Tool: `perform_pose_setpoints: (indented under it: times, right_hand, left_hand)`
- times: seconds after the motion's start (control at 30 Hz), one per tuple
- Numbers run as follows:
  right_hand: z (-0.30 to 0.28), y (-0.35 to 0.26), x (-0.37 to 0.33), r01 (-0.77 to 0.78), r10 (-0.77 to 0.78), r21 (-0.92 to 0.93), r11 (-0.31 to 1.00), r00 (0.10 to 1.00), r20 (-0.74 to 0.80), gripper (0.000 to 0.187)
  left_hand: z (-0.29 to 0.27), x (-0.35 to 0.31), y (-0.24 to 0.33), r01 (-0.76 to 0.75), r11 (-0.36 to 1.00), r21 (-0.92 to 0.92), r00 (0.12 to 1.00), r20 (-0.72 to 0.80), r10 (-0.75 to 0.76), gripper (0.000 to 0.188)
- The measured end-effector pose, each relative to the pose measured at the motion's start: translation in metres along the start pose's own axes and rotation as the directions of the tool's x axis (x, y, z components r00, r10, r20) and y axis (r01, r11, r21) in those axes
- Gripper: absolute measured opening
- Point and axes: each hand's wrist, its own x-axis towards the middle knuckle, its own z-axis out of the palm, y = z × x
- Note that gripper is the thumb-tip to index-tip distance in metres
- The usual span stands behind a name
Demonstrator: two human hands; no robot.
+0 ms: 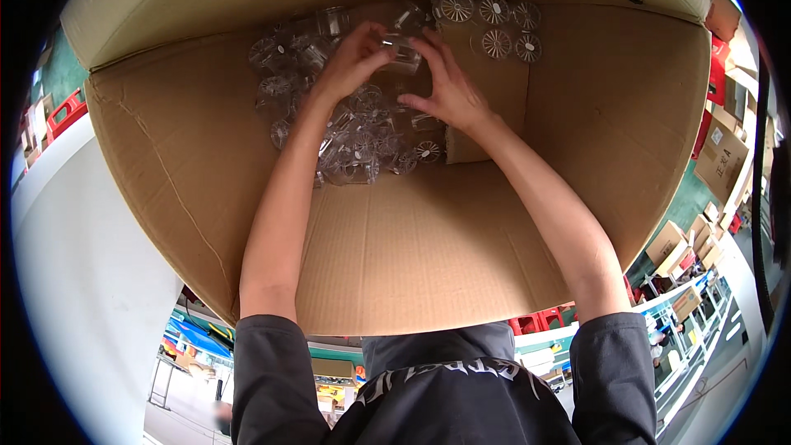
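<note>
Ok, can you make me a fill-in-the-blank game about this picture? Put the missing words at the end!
1. Both hands reach into a big box made of brown ____.
2. A clear piece is between the left hand and the ____ hand.
3. The messy pile lies to the ____ of the spoked discs in neat rows.

Missing words: cardboard; right; left.
</note>
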Motion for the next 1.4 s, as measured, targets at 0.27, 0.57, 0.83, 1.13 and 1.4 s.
perform_pose_setpoints:
  times: [0.27,0.57,0.83,1.13,1.4]
  right_hand:
    - [-0.016,0.004,0.004,0.056,-0.046,-0.388,0.92,0.998,0.037,0.053]
    - [-0.019,0.036,0.006,0.06,-0.044,-0.704,0.708,0.998,0.041,0.051]
    - [-0.031,0.039,-0.002,0.012,-0.054,-0.693,0.721,0.998,-0.039,0.049]
    - [-0.014,0.008,-0.024,-0.187,0.263,-0.284,0.94,0.93,0.258,0.044]
    - [0.008,-0.011,0.002,-0.657,0.57,0.36,0.663,0.754,0.326,0.035]
  left_hand:
    - [0.017,0.038,-0.038,0.037,0.999,-0.037,0.998,-0.055,-0.039,0.046]
    - [0.056,0.098,-0.087,0.288,0.349,0.892,0.869,-0.396,0.296,0.058]
    - [0.072,0.091,-0.05,0.196,0.339,0.92,0.967,-0.239,0.089,0.059]
    - [0.051,0.054,-0.023,0.049,0.595,0.803,0.972,-0.176,0.157,0.04]
    - [0.022,0.032,-0.046,-0.142,0.983,0.12,0.932,0.351,0.092,0.039]
